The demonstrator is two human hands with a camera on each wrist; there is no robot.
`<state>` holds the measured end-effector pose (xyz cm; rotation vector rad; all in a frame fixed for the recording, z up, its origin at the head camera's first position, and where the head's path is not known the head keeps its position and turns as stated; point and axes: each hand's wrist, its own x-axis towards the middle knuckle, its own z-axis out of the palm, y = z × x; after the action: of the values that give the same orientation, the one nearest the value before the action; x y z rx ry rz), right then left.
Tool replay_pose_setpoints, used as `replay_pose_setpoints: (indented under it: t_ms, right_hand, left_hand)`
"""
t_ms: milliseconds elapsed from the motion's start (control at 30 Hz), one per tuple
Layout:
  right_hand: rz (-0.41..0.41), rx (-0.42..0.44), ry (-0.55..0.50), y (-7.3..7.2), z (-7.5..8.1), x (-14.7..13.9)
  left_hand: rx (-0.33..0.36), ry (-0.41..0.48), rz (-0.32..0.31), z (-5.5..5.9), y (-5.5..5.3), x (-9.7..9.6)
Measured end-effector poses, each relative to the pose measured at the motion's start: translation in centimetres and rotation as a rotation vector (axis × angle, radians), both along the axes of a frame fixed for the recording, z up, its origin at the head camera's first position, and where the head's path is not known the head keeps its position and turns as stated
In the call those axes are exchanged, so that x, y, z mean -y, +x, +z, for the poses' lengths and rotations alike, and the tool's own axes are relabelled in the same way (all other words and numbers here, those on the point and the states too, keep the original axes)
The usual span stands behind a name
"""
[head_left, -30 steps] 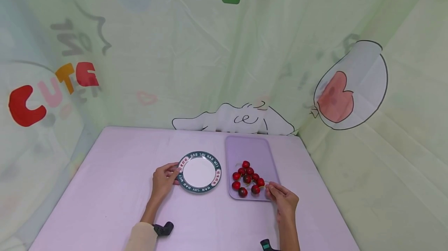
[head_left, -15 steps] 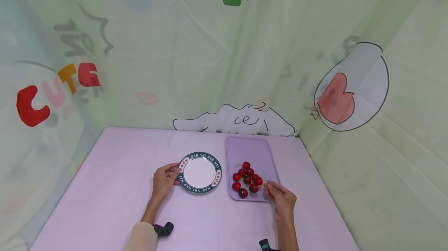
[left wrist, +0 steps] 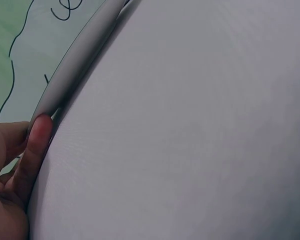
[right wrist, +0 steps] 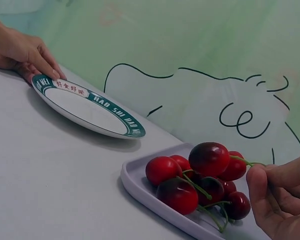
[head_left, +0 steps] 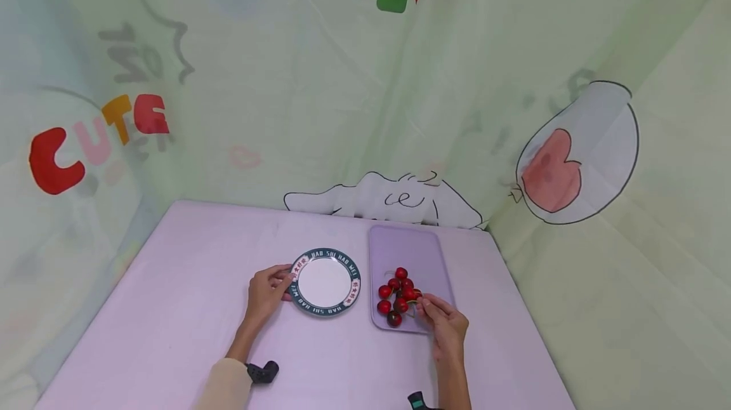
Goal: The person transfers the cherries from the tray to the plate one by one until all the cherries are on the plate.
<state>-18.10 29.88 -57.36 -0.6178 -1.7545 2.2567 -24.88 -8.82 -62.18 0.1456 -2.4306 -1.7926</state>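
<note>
My left hand (head_left: 265, 296) grips the left rim of a round white plate (head_left: 324, 282) with a dark green lettered border. In the right wrist view the plate's near edge sits slightly off the table. My right hand (head_left: 445, 324) pinches green stems (right wrist: 246, 161) between thumb and finger. A dark red cherry (right wrist: 209, 159) and a brighter red cherry (right wrist: 233, 166) hang from them, above or against the pile. Several other cherries (right wrist: 177, 196) with stems lie on the lilac tray (head_left: 402, 245). In the left wrist view, a fingertip (left wrist: 40, 132) presses the plate's underside (left wrist: 75, 65).
A pale lilac cloth covers the table (head_left: 171, 308). Behind it hangs a light green printed curtain (head_left: 320, 112), which also closes off both sides. The tray stands to the right of the plate with a narrow gap between them.
My right hand has moved left, carrying the pinched cherries across the pile towards the plate. The left hand keeps its hold on the plate. The head view has tilted slightly.
</note>
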Motion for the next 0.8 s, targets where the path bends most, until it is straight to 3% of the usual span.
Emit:
replay_pose_setpoints:
  t_ms: [267,600,800]
  right_hand:
    - [0.013,-0.010,0.010,0.1,0.7,1.4]
    - [0.046,-0.045,-0.027,-0.5,1.0,2.6]
    - [0.060,-0.022,-0.038,-0.9,1.3,3.7]
  left_hand:
    - [0.011,0.007,-0.006,-0.2,0.3,-0.5]
    - [-0.003,0.012,0.000,-0.4,-0.3,-0.3]
    - [0.003,0.008,0.009,-0.5,-0.4,0.1]
